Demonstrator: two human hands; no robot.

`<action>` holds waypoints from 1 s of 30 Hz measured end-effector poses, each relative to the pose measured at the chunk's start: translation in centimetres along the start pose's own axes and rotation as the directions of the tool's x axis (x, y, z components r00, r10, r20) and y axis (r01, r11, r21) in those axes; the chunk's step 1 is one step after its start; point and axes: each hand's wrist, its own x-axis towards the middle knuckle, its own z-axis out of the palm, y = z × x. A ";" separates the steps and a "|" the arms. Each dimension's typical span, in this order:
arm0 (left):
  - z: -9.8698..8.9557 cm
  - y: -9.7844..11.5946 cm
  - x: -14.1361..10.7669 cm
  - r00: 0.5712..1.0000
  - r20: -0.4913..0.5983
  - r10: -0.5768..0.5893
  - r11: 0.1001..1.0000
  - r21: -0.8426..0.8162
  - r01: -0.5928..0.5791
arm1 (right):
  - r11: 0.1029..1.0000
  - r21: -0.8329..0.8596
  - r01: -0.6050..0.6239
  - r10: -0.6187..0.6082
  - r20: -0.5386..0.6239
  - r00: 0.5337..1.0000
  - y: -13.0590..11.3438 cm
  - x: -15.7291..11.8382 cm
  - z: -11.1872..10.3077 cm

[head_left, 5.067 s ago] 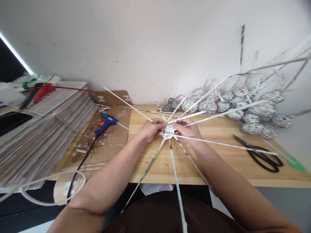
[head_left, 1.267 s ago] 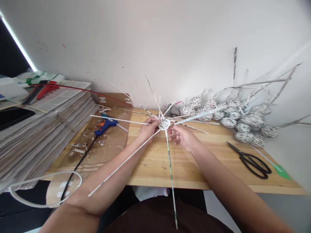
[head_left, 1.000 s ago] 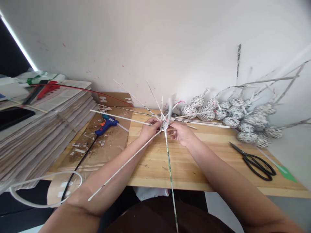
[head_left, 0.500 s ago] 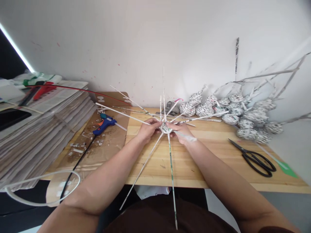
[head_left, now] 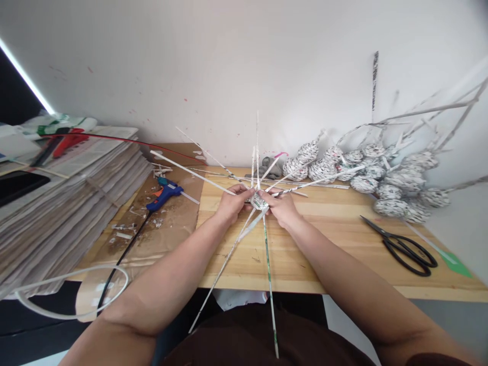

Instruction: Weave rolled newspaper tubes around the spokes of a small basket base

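Swung round since half a second ago, a loose paper strip [head_left: 250,227] that lay blurred over the right wrist now slants across the front, its upper end at the right thumb. Over the bench [head_left: 328,264], between both hands, is the small woven piece [head_left: 259,201]. Left hand [head_left: 233,204] grips its left edge, thumb on top, probably to keep it steady; right hand [head_left: 282,209] pinches the opposite edge, seemingly so the strip's start cannot slip. Paper spokes [head_left: 268,264] fan out all round, likely spread so each stays apart. To the left, a glue gun [head_left: 163,195] rests on cardboard [head_left: 173,249], perhaps to spare the wood from drips. Black scissors [head_left: 387,237] lie at the right, within reach, and woven paper balls [head_left: 406,177] sit massed by the wall, presumably out of the way.
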 end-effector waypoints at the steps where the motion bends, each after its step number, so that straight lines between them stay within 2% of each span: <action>1: 0.0 0.0 0.0 1.000 -0.020 0.003 1.000 0.000 -0.003 | 1.000 -0.014 0.013 -0.013 0.000 1.000 0.0 -0.1 0.0; 4: 0.0 0.1 0.0 0.999 -0.054 -0.004 1.000 0.016 0.005 | 0.993 -0.092 0.074 -0.074 -0.001 0.997 0.0 -0.3 0.1; 9: 0.1 0.5 -0.2 0.999 -0.041 -0.007 1.000 0.018 0.008 | 0.959 -0.204 0.195 -0.192 0.035 0.981 0.2 -0.4 -0.2; 15: 0.1 0.5 -0.4 1.000 -0.017 0.010 1.000 0.013 -0.010 | 0.948 -0.226 0.225 -0.218 0.057 0.974 0.1 -0.3 -0.6; 22: 0.0 0.4 -0.2 1.000 0.024 -0.010 1.000 0.025 0.009 | 0.980 -0.152 0.126 -0.119 0.053 0.991 0.2 -0.3 -0.5; 26: -0.1 0.3 0.0 0.999 0.023 -0.024 1.000 0.021 0.023 | 1.000 0.025 0.007 -0.009 0.053 0.999 -0.3 -0.3 -0.1; 30: -0.1 0.0 0.2 0.999 0.024 -0.034 0.999 0.026 0.033 | 0.981 0.170 -0.091 0.083 0.057 0.995 -0.9 -0.2 0.2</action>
